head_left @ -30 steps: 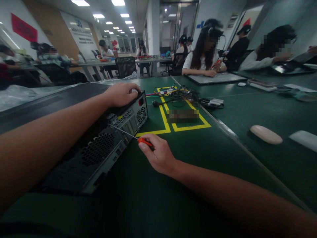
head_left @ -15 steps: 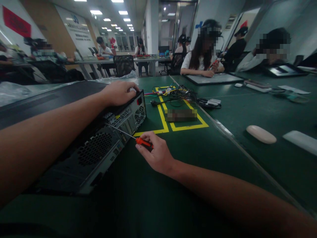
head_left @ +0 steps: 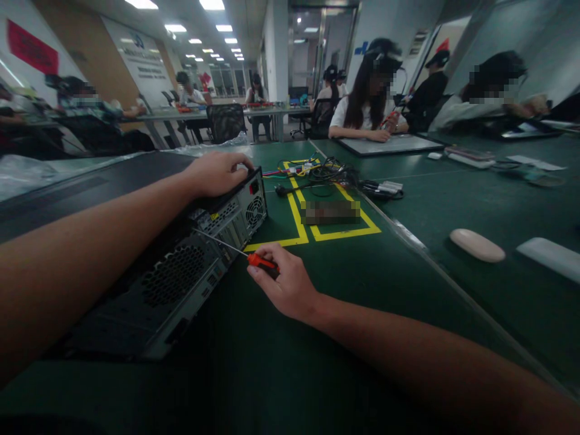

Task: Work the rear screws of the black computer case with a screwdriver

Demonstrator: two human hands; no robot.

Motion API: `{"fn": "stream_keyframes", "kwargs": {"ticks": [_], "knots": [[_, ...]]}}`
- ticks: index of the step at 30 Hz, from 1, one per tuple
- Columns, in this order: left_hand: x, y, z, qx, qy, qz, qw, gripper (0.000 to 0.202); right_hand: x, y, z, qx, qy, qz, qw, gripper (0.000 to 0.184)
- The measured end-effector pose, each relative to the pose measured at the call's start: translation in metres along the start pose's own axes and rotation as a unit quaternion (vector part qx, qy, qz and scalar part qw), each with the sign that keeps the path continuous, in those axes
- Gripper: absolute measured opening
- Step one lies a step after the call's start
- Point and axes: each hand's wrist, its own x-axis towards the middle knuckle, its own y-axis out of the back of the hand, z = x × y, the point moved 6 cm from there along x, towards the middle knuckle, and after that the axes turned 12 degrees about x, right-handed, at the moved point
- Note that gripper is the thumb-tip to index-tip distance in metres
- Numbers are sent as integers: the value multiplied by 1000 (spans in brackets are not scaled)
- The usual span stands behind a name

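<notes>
A black desktop computer case (head_left: 174,275) lies on the left of the table, its rear panel with a fan grille turned toward the right. My left hand (head_left: 220,172) presses on the upper edge near the far rear corner, fingers curled over it; some fingertips are hidden. My right hand (head_left: 285,278) is closed around the orange and black handle of a screwdriver (head_left: 261,264). The long thin shaft points left, and its tip reaches the case just below my left forearm. Whether the tip sits in a screw is too dark to tell.
Beyond the case, bundled cables (head_left: 333,172) and a blurred block (head_left: 330,212) lie around yellow tape (head_left: 299,220). A pinkish oval case (head_left: 477,245) and a white object (head_left: 550,257) are at right. Across the table a person (head_left: 369,103) works over a flat panel (head_left: 394,145).
My hands, the screwdriver and the computer case hold almost the same places, with a slight shift of the view. The person at far right has moved their arms.
</notes>
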Motion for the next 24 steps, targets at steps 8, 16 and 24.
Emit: {"fn": "stream_keyframes", "kwargs": {"ticks": [8, 16, 24], "knots": [[-8, 7, 8, 17, 4, -9, 1000, 56, 0, 1, -1, -1, -6, -2, 1000, 20], [-8, 9, 8, 26, 9, -10, 1000, 56, -1, 0, -2, -1, -14, -7, 1000, 23], [1, 1, -2, -17, 3, 1, 1000, 59, 0, 0, -2, -11, 3, -13, 1000, 25]]}}
